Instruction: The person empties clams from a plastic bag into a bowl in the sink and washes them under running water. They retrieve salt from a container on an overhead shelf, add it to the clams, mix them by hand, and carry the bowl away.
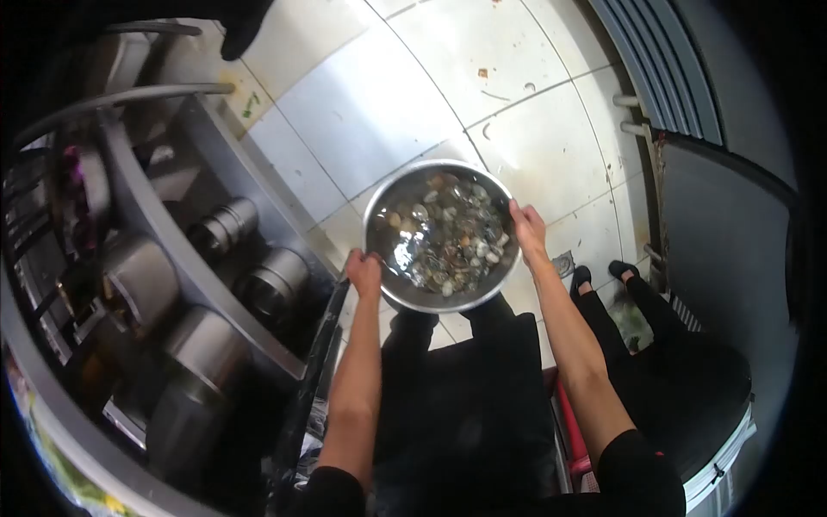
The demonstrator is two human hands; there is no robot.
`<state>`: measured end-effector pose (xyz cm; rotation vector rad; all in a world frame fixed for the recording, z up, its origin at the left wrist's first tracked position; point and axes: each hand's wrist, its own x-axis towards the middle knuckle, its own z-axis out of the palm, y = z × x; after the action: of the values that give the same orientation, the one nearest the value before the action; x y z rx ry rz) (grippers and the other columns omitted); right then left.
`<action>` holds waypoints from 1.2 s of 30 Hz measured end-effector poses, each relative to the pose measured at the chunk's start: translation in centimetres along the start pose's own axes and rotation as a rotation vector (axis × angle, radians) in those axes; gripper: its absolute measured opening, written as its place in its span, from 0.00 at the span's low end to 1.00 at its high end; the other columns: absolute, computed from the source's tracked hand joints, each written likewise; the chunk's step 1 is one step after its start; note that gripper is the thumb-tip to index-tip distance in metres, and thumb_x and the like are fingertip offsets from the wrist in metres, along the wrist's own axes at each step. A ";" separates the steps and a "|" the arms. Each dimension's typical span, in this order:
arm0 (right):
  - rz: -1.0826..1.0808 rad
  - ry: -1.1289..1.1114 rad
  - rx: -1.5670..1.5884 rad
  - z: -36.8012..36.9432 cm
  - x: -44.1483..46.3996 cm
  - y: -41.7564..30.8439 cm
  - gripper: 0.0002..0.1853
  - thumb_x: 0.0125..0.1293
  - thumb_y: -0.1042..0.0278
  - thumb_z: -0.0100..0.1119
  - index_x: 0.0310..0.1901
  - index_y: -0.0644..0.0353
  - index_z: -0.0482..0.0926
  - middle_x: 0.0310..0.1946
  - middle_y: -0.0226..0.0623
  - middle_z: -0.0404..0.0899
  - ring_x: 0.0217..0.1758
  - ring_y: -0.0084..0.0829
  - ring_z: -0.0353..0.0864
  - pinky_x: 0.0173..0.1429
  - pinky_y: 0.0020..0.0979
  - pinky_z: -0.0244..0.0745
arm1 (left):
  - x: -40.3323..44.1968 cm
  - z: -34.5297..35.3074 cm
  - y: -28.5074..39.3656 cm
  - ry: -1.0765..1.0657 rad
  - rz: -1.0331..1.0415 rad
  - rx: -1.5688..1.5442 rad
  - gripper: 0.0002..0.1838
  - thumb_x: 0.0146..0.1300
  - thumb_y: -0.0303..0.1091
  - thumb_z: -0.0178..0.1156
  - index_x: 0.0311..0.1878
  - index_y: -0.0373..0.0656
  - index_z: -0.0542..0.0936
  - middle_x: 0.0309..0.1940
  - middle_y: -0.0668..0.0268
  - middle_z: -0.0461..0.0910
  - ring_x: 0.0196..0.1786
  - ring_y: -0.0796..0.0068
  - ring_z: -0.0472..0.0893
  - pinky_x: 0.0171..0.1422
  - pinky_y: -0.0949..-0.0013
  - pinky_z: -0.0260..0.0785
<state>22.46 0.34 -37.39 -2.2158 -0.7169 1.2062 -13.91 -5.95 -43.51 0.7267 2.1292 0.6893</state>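
A round metal bowl is held out in front of my body, above the tiled floor. Liquid and many small shellfish fill much of it, with bright reflections on the liquid at the left side. My left hand grips the bowl's rim at the lower left, its fingers closed on the edge. On the right side of the rim, my right hand is closed round the edge, with the fingers partly hidden by the bowl.
Metal shelving with steel pots stands at the left. Another person in black is close by on my right. A grey cabinet is at the right edge. Scraps lie on the floor tiles.
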 end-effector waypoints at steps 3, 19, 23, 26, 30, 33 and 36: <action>0.022 -0.019 -0.036 3.1 3.0 0.6 0.29 0.64 0.39 0.62 0.25 0.62 0.74 0.22 0.32 0.70 0.31 0.26 0.65 0.38 0.33 0.65 | 1.4 0.6 4.8 -0.002 -0.078 -0.013 0.09 0.46 0.29 0.59 0.23 0.37 0.69 0.17 0.62 0.67 0.25 0.69 0.66 0.32 0.60 0.61; 0.040 -0.036 -0.192 15.2 6.7 -0.2 0.18 0.72 0.51 0.51 0.44 0.59 0.75 0.37 0.49 0.82 0.43 0.47 0.79 0.52 0.42 0.71 | 18.6 1.2 0.2 -0.019 -0.134 -0.067 0.15 0.49 0.27 0.63 0.42 0.37 0.78 0.34 0.61 0.78 0.40 0.68 0.76 0.49 0.67 0.68; -0.120 -0.034 -0.353 18.1 4.5 -1.2 0.23 0.71 0.60 0.51 0.66 0.52 0.67 0.46 0.50 0.83 0.51 0.52 0.81 0.57 0.45 0.72 | 14.4 -0.4 3.3 0.260 0.099 0.049 0.19 0.54 0.28 0.61 0.50 0.36 0.76 0.42 0.58 0.78 0.45 0.64 0.77 0.55 0.62 0.68; -0.243 -0.112 -0.415 20.7 2.6 -0.9 0.35 0.62 0.72 0.53 0.73 0.47 0.59 0.52 0.52 0.79 0.55 0.54 0.79 0.60 0.47 0.71 | 9.4 -0.1 4.2 0.382 0.314 0.004 0.16 0.57 0.25 0.59 0.50 0.36 0.76 0.42 0.58 0.78 0.42 0.65 0.77 0.51 0.65 0.69; -0.229 -0.296 -0.325 23.8 -0.5 -1.2 0.47 0.56 0.80 0.50 0.78 0.44 0.46 0.52 0.56 0.78 0.53 0.56 0.78 0.59 0.48 0.72 | 3.1 2.3 4.6 0.243 0.176 -0.006 0.11 0.56 0.22 0.57 0.44 0.37 0.78 0.40 0.64 0.79 0.36 0.73 0.75 0.41 0.72 0.69; -0.142 -0.361 -0.272 27.0 -3.0 -1.7 0.43 0.58 0.79 0.52 0.77 0.48 0.50 0.48 0.58 0.80 0.50 0.55 0.80 0.56 0.46 0.73 | 0.8 3.6 4.9 0.189 0.230 -0.047 0.11 0.58 0.21 0.58 0.44 0.38 0.78 0.38 0.66 0.78 0.35 0.78 0.76 0.42 0.73 0.70; 0.288 -0.484 0.087 29.6 -3.4 -1.7 0.36 0.64 0.63 0.57 0.72 0.59 0.56 0.39 0.53 0.80 0.41 0.46 0.81 0.49 0.42 0.74 | -0.8 3.6 8.3 0.094 0.248 -0.151 0.10 0.60 0.21 0.57 0.46 0.36 0.77 0.40 0.66 0.77 0.37 0.78 0.76 0.45 0.74 0.69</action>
<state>-5.01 4.76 -48.26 -2.0178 -0.5146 1.9172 -8.38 0.05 -39.54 0.8993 2.0623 1.0233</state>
